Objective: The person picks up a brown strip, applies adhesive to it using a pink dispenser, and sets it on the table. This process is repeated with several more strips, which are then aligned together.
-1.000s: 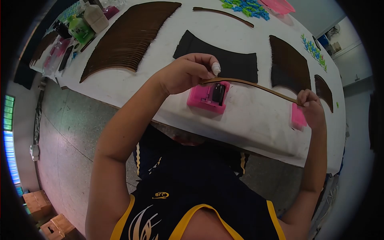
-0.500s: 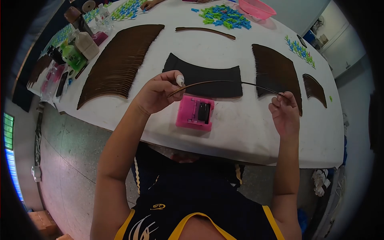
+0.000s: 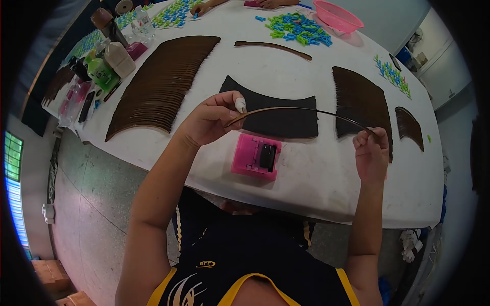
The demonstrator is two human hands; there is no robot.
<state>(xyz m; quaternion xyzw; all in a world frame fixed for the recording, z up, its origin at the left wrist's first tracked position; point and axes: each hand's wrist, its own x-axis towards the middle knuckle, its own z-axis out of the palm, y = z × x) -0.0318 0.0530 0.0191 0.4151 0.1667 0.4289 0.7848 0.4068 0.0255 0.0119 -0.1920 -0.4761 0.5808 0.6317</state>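
Observation:
Between my two hands a thin, dark brown strip (image 3: 298, 108) is held up, bowed into an arch above the table. My left hand (image 3: 215, 116) pinches one end; a white wrap covers one of its fingertips. At the other end, the fingers of my right hand (image 3: 371, 153) are closed on the strip. Beneath the arch lies a black sheet (image 3: 286, 120) with curved edges. Just in front of that sheet stands a pink box-like device (image 3: 247, 158) with a black roller-like part (image 3: 267, 156).
Rows of brown strips (image 3: 163, 81) lie left, with more brown strips (image 3: 360, 99) right and a small stack (image 3: 408, 127) beyond. One separate strip (image 3: 273, 47) lies behind. Clothespin-like clips (image 3: 298, 28), a pink basin (image 3: 337, 15), bottles (image 3: 102, 71) and another person's hand (image 3: 201, 9) are farther back.
The whole view has shifted, so the table sits slightly lower and to the right. The strip looks a little more bowed, with my right hand turned slightly. Both hands keep their hold.

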